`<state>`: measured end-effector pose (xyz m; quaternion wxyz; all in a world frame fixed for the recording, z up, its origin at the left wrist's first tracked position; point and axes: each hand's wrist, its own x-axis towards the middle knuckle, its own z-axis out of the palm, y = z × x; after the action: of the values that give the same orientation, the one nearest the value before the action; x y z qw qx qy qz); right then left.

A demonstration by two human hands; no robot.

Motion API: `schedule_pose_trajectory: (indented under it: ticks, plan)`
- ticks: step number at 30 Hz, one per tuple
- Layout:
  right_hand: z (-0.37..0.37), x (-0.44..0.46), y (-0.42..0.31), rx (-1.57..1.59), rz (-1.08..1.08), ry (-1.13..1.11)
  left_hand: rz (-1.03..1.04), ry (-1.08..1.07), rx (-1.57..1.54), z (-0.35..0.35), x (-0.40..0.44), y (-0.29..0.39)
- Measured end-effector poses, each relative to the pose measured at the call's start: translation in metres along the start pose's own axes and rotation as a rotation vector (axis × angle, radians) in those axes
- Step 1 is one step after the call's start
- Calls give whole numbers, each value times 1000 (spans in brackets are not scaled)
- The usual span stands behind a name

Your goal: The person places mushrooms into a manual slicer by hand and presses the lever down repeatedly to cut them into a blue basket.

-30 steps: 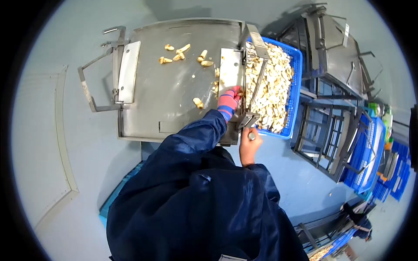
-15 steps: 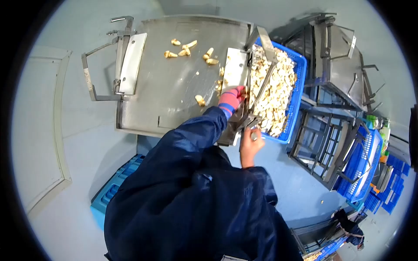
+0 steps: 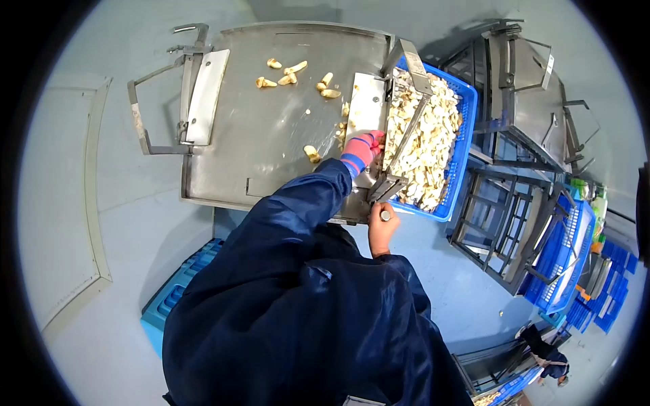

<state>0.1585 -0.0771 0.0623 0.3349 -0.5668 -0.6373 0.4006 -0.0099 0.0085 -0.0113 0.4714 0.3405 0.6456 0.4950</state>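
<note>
My left hand (image 3: 361,151), in a pink glove with blue stripes, is closed at the white board (image 3: 367,101), its fingertips beside the hinged metal cutter (image 3: 406,139). A mushroom seems pinched there, mostly hidden by the fingers. My bare right hand (image 3: 382,233) is wrapped round the cutter handle (image 3: 385,216), whose round end shows. Several whole mushrooms (image 3: 288,78) lie on the steel table (image 3: 257,135), and a small heap (image 3: 341,128) sits against the board's left edge. Beyond the cutter, a blue basket (image 3: 467,135) holds many mushroom slices (image 3: 426,135).
A second cutter (image 3: 196,101) with a white board is fixed at the table's left edge. Steel frames (image 3: 494,216) and blue crates (image 3: 558,257) stand to the right. A turquoise crate (image 3: 177,287) is on the floor at left. Another person (image 3: 547,352) is at lower right.
My right hand and the cutter handle have shifted slightly left. My left hand has moved a little up and to the right along the board. The loose mushrooms lie as before.
</note>
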Motion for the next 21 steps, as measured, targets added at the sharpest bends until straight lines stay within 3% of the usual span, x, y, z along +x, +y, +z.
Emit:
schedule_pose_trajectory:
  ticks: [2,3,4,5,7,10,12,16,17,20,21]
  plan:
    - [-4,1,-10,-22,25,-14,142,2,-197,8,20,-56]
    - [-9,5,-25,-27,46,-25,78,21,-260,7,15,-47]
    - [-8,10,-34,38,25,29,186,2,254,-4,-2,-3]
    - [-12,17,-55,47,59,18,93,20,-4,3,8,-21]
    - [-15,20,-68,39,84,10,24,36,-174,14,26,-56]
    - [-10,9,-38,-134,-15,23,85,55,129,10,25,-52]
    - [3,-3,7,5,-7,12,93,92,375,3,0,-4]
    - [-7,7,-38,-19,10,57,43,74,251,-1,-7,19]
    - [-12,14,-62,-34,26,43,52,71,297,5,3,-4]
    - [-9,8,-42,-101,-45,62,-34,91,-56,10,17,-31]
    - [-3,2,-17,-88,-56,44,104,133,416,2,1,-2]
